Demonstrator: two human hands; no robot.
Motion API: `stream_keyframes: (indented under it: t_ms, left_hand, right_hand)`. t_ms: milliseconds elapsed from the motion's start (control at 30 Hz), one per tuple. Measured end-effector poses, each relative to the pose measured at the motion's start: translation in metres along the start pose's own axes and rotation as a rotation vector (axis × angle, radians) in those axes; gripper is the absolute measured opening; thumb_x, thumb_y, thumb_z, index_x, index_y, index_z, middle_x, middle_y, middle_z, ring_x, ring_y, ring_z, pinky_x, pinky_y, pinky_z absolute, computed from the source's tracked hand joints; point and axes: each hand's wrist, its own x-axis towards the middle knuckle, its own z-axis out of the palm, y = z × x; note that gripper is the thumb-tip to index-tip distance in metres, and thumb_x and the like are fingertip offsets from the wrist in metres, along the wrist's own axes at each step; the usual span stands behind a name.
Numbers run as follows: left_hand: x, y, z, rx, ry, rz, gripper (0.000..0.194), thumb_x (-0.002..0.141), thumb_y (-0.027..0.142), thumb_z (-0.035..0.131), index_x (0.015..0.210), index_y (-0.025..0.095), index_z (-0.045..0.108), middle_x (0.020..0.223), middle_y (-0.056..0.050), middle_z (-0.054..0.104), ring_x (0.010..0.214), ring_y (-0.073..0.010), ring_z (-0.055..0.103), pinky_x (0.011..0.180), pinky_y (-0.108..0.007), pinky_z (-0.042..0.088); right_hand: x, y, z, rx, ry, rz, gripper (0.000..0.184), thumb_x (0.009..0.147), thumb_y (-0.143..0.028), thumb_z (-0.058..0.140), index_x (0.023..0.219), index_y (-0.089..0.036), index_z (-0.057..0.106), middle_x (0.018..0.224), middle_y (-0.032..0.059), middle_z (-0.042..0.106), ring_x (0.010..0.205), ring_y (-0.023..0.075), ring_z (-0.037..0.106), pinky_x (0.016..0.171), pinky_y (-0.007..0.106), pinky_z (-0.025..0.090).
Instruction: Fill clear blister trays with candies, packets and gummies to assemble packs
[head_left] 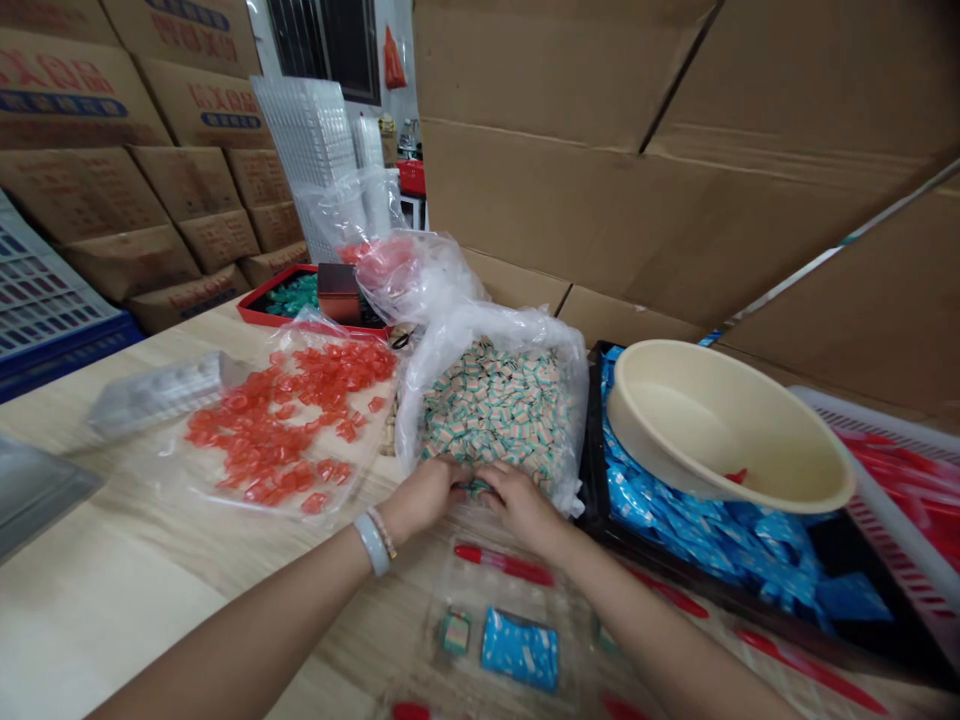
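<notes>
My left hand [425, 492] and my right hand [516, 500] meet at the near edge of a pile of small striped wrapped candies [499, 405] lying in an open clear plastic bag [495, 330]. Both hands have their fingers curled into the candies, pinching some of them. My left wrist wears a pale bangle and a bead bracelet [375, 540]. Just in front of me lies a clear compartment tray [510, 640] holding a blue packet [520, 650], a small striped candy [454, 632] and a red stick [504, 563].
Red wrapped candies [289, 420] are spread on clear plastic at the left. At the right a black tray of blue packets [720, 540] carries a cream bowl [724, 430]. Beside it is a white basket of red sticks [911, 480]. Cardboard boxes [637, 150] wall the back.
</notes>
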Motion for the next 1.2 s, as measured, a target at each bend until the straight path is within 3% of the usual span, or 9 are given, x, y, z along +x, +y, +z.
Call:
stream_keyframes:
  t_ms: [133, 500, 667, 900, 1033, 1200]
  left_hand:
    - [-0.002, 0.001, 0.004, 0.021, 0.054, -0.075, 0.018, 0.076, 0.012, 0.043, 0.074, 0.014, 0.060, 0.075, -0.005, 0.057, 0.072, -0.0156, 0.054, 0.066, -0.024, 0.040]
    - [0.001, 0.003, 0.003, 0.011, 0.042, -0.085, 0.020, 0.076, 0.011, 0.041, 0.079, 0.014, 0.060, 0.081, -0.006, 0.058, 0.077, -0.0163, 0.054, 0.071, -0.026, 0.041]
    - [-0.005, 0.003, 0.000, 0.005, 0.042, -0.106, 0.021, 0.074, 0.008, 0.041, 0.083, 0.014, 0.059, 0.084, -0.005, 0.059, 0.078, -0.0157, 0.054, 0.073, -0.026, 0.042]
    - [-0.012, 0.001, 0.002, -0.063, 0.084, -0.075, 0.022, 0.075, 0.008, 0.041, 0.085, 0.015, 0.059, 0.086, -0.004, 0.058, 0.079, -0.0151, 0.053, 0.076, -0.026, 0.042]
    - [-0.013, 0.000, 0.003, -0.063, 0.098, -0.058, 0.022, 0.075, 0.008, 0.040, 0.083, 0.015, 0.060, 0.085, -0.005, 0.058, 0.079, -0.0150, 0.053, 0.076, -0.025, 0.041]
    - [-0.013, -0.004, 0.004, -0.085, 0.098, -0.065, 0.021, 0.076, 0.011, 0.042, 0.084, 0.015, 0.061, 0.086, -0.004, 0.058, 0.079, -0.0148, 0.053, 0.075, -0.025, 0.041]
  right_hand:
    - [-0.004, 0.002, 0.001, -0.080, -0.001, 0.020, 0.019, 0.074, -0.011, 0.049, 0.088, -0.019, 0.059, 0.088, 0.0043, 0.057, 0.084, 0.0171, 0.052, 0.076, 0.029, 0.041]
    - [-0.010, -0.004, 0.004, -0.102, -0.019, -0.009, 0.021, 0.073, -0.007, 0.046, 0.085, -0.018, 0.059, 0.087, 0.0046, 0.055, 0.083, 0.0166, 0.051, 0.074, 0.028, 0.041]
    - [0.006, 0.001, -0.002, 0.021, -0.068, -0.090, 0.023, 0.072, -0.005, 0.047, 0.087, -0.017, 0.060, 0.088, 0.0041, 0.058, 0.085, 0.0154, 0.052, 0.075, 0.025, 0.040]
    - [0.023, -0.009, -0.009, -0.080, -0.177, -0.067, 0.030, 0.069, -0.002, 0.045, 0.084, -0.021, 0.063, 0.090, 0.0031, 0.062, 0.085, 0.0181, 0.054, 0.074, 0.027, 0.039]
    - [0.013, -0.014, -0.009, -0.118, -0.145, -0.023, 0.028, 0.068, -0.001, 0.043, 0.077, -0.020, 0.063, 0.085, 0.0043, 0.061, 0.083, 0.0183, 0.054, 0.072, 0.027, 0.039]
    - [-0.002, -0.001, -0.018, -0.001, -0.034, 0.001, 0.027, 0.071, -0.003, 0.045, 0.089, -0.016, 0.060, 0.090, 0.0060, 0.060, 0.087, 0.0174, 0.053, 0.077, 0.027, 0.040]
